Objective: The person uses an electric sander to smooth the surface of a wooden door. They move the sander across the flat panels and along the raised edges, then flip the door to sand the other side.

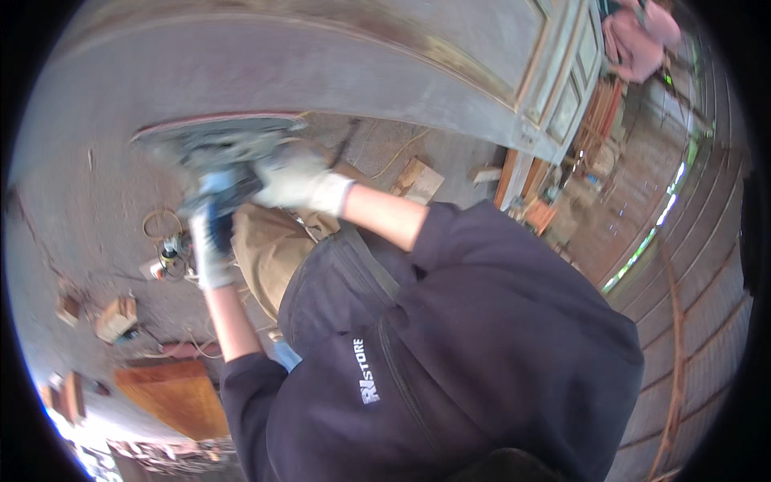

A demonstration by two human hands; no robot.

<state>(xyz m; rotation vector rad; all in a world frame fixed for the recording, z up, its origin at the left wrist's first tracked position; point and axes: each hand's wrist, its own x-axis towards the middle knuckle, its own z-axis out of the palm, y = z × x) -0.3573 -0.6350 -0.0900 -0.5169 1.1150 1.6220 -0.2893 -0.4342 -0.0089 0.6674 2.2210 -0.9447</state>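
Both my hands wear pale work gloves and grip a blue and grey power sander (221, 165). My left hand (207, 249) wraps the blue rear handle from below. My right hand (299, 181) sits on top of the tool's body. The sander's flat round disc (217, 124) is pressed against the edge of a large grey wooden door panel (321, 56) that stands in front of me. My dark sleeves and dark jacket fill the lower middle of the picture.
Below lies a dusty concrete floor (88, 201) with a coiled cable (165, 229), wood offcuts (116, 317) and an orange board (177, 394). Another wood block (418, 181) lies under the door. A person in pink (638, 36) stands at the top right. A slatted wall (699, 265) runs along the right.
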